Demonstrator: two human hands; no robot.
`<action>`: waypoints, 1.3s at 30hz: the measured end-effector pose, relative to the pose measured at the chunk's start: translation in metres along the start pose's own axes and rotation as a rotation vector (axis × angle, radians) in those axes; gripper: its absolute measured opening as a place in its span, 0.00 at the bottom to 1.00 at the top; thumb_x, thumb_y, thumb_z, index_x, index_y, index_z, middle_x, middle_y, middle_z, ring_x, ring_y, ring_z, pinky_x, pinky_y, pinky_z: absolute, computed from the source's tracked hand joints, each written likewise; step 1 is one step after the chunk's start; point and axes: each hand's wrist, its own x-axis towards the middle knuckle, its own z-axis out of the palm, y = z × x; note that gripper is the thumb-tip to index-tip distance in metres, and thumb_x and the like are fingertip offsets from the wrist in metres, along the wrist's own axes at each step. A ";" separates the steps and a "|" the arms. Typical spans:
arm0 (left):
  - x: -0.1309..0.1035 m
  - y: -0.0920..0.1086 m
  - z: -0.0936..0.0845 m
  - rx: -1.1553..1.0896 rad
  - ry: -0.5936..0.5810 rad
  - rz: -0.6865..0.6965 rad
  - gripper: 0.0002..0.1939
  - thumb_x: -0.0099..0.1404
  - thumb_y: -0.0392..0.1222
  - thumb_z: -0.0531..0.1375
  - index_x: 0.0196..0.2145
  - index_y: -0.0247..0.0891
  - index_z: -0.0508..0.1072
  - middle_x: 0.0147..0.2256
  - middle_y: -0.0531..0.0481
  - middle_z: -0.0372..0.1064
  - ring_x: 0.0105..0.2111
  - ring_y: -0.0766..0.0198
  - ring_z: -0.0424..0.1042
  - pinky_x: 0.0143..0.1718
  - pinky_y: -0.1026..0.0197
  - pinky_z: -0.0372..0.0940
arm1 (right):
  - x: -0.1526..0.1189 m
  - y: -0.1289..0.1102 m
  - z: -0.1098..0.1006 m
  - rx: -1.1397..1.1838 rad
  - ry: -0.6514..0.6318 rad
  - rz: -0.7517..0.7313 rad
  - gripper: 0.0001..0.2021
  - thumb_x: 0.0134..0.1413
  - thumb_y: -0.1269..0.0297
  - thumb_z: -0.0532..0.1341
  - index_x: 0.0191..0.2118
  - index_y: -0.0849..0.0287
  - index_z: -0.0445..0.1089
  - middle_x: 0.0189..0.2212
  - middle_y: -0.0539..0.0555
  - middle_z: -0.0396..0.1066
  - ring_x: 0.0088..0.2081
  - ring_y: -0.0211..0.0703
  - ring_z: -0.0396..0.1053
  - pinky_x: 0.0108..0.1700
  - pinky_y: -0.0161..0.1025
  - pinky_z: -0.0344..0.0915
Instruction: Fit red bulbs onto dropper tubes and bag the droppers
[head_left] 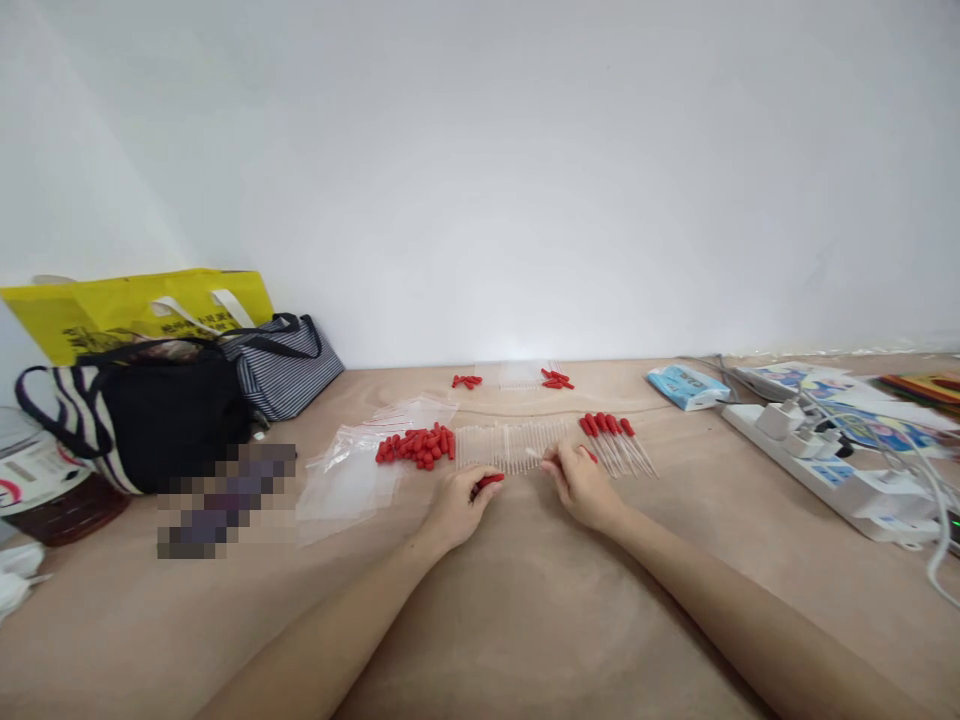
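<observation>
While a red bulb [491, 480] is gripped by the left hand [456, 503] and a pale tube [535, 453] pinched by the right hand [586, 490], the clear tubes [495, 447] are noted just beyond both, nearer the right, long axes pointing away.

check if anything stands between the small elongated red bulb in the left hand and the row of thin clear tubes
Nothing visible does: the red bulb in the left hand is just on the near side of the row of thin clear tubes. The right hand is off to the right.
</observation>
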 end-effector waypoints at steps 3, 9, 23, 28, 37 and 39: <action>0.000 0.000 0.000 -0.001 -0.024 0.007 0.10 0.60 0.36 0.53 0.38 0.37 0.72 0.36 0.49 0.72 0.34 0.63 0.70 0.37 0.61 0.64 | -0.013 -0.006 0.006 0.085 -0.045 -0.110 0.09 0.58 0.67 0.45 0.35 0.58 0.60 0.33 0.55 0.69 0.33 0.41 0.64 0.36 0.38 0.55; 0.000 0.001 0.000 -0.034 -0.020 0.009 0.11 0.59 0.36 0.53 0.39 0.37 0.71 0.38 0.49 0.72 0.37 0.62 0.70 0.40 0.61 0.64 | -0.011 -0.015 0.005 0.083 -0.089 -0.127 0.09 0.58 0.67 0.47 0.36 0.58 0.64 0.32 0.52 0.70 0.33 0.39 0.65 0.36 0.38 0.50; 0.000 0.004 0.001 -0.031 -0.029 0.063 0.09 0.60 0.38 0.52 0.33 0.37 0.72 0.32 0.50 0.71 0.32 0.64 0.69 0.34 0.63 0.63 | -0.015 -0.028 0.004 -0.007 -0.098 -0.158 0.09 0.57 0.67 0.49 0.35 0.58 0.66 0.30 0.49 0.71 0.29 0.35 0.64 0.34 0.37 0.44; -0.003 0.004 0.001 -0.023 -0.044 0.086 0.09 0.61 0.37 0.52 0.32 0.36 0.72 0.30 0.50 0.70 0.30 0.65 0.68 0.33 0.64 0.62 | -0.015 -0.028 0.003 -0.037 -0.085 -0.214 0.10 0.57 0.68 0.48 0.33 0.59 0.67 0.28 0.50 0.71 0.27 0.35 0.62 0.34 0.37 0.43; -0.006 0.004 0.002 0.054 -0.132 0.211 0.10 0.62 0.37 0.49 0.30 0.35 0.70 0.29 0.49 0.68 0.31 0.64 0.66 0.34 0.64 0.60 | -0.016 -0.025 0.003 -0.005 -0.049 -0.282 0.12 0.57 0.68 0.47 0.33 0.59 0.68 0.27 0.51 0.70 0.26 0.35 0.60 0.33 0.38 0.42; -0.007 0.006 0.001 0.060 -0.140 0.211 0.11 0.63 0.37 0.49 0.30 0.36 0.69 0.28 0.49 0.67 0.30 0.65 0.66 0.33 0.64 0.60 | -0.017 -0.026 0.005 -0.012 -0.042 -0.284 0.12 0.57 0.68 0.48 0.33 0.59 0.67 0.26 0.51 0.70 0.25 0.35 0.59 0.32 0.38 0.42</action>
